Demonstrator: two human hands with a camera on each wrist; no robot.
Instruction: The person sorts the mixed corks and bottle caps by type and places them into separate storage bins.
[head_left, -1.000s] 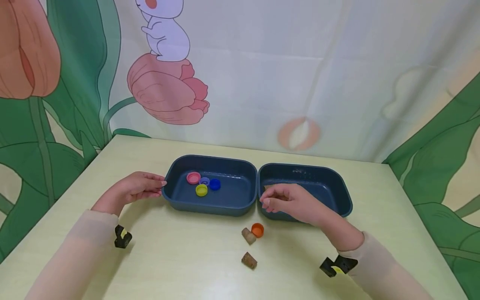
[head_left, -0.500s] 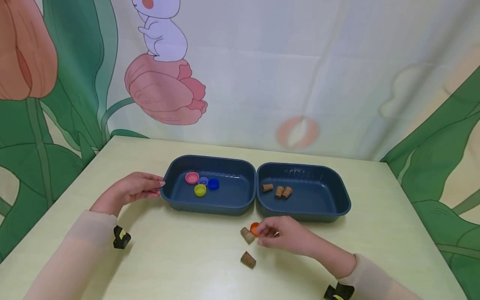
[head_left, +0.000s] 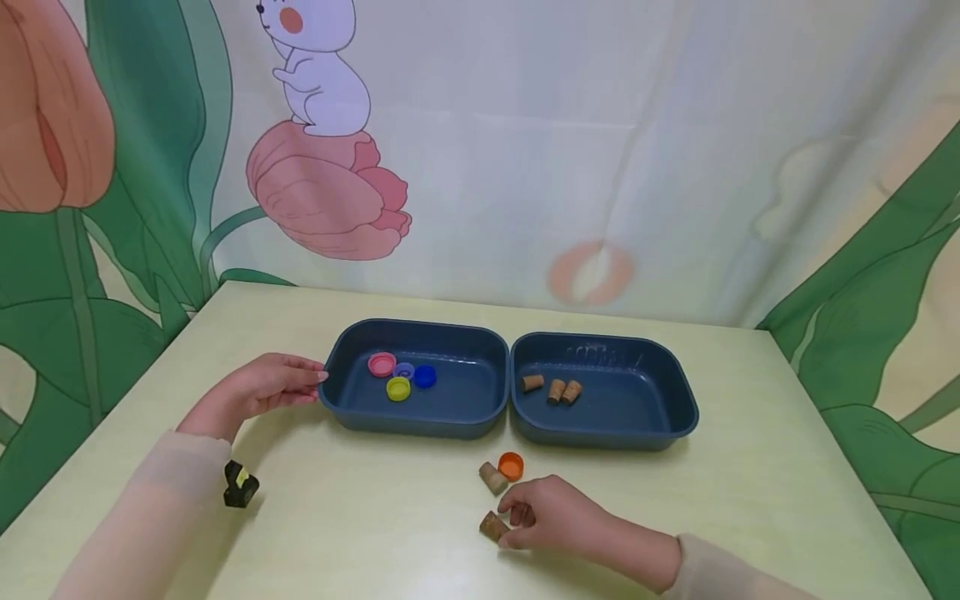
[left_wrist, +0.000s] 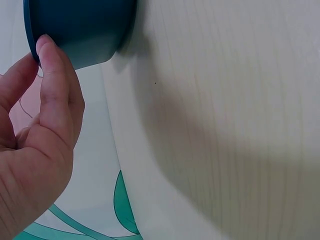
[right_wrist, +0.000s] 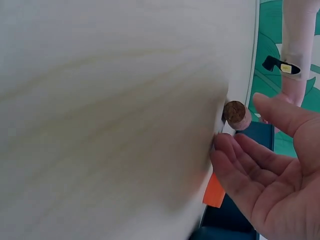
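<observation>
At the left end of the left dark blue tray [head_left: 420,423], my left hand [head_left: 273,387] pinches the rim between thumb and fingers; the left wrist view shows the fingertips at the tray's edge. My right hand [head_left: 551,517] is low over the table beside a tapered cork stopper [head_left: 493,527]. In the right wrist view this cork [right_wrist: 237,115] lies between the spread thumb and fingers, with a gap visible. Another cork [head_left: 493,478] and an orange bottle cap [head_left: 511,467] lie just beyond the fingers, close together.
Pink [head_left: 382,364], purple [head_left: 403,372], yellow [head_left: 398,388] and blue caps [head_left: 425,377] lie in the left tray. The right dark blue tray [head_left: 603,437] stands against it and holds three corks [head_left: 556,391]. A printed curtain [head_left: 480,167] hangs behind the table.
My right hand has come out of the right tray, passed by the orange cap and moved toward the nearer cork. Three corks now show in that tray. The left hand stays at its rim.
</observation>
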